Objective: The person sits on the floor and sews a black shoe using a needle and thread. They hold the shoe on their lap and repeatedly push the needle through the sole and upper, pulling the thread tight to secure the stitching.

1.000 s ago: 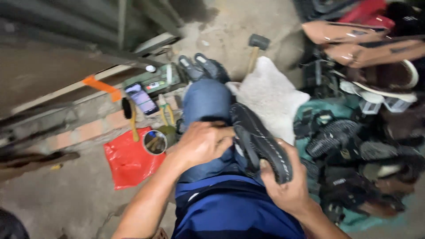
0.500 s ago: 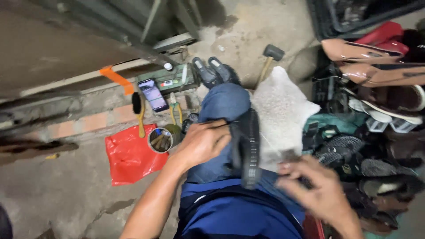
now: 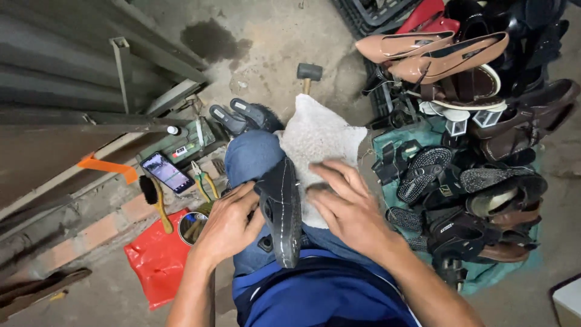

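Note:
A black sandal (image 3: 283, 209) stands on its edge on my thigh, sole turned toward my right side. My left hand (image 3: 229, 223) grips it from the left, fingers curled over its upper. My right hand (image 3: 345, 206) lies just right of the sandal with fingers spread, resting on a white fleecy cloth (image 3: 318, 142) that covers my right knee; it holds nothing. My legs are in blue jeans (image 3: 251, 157).
A heap of shoes and sandals (image 3: 472, 181) lies right on a green sheet. A hammer (image 3: 308, 72) lies ahead. To the left are a phone (image 3: 167, 172), pliers (image 3: 203, 178), a brush (image 3: 155, 200), a round tin (image 3: 193, 227) and a red bag (image 3: 154, 260).
My right hand let go of the sandal and came up onto the white cloth. The sandal turned from lying across my lap to standing on edge in my left hand.

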